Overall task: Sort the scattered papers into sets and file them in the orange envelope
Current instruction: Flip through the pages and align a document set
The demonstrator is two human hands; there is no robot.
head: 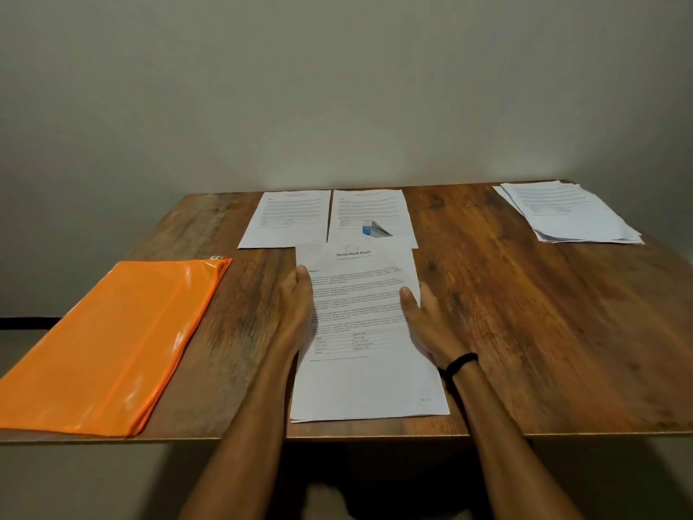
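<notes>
My left hand [300,309] and right hand [429,328] press flat, fingers straight, on the two long edges of the report set [363,377], which runs lengthwise away from me. The orange envelope [112,343] lies off to my left, apart from the set, so I judge my left hand nearer for filing

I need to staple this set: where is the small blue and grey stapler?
In the head view the stapler lies far centre on the wooden table, atop the right-hand white sheet of two, just beyond the near printed report.
</notes>
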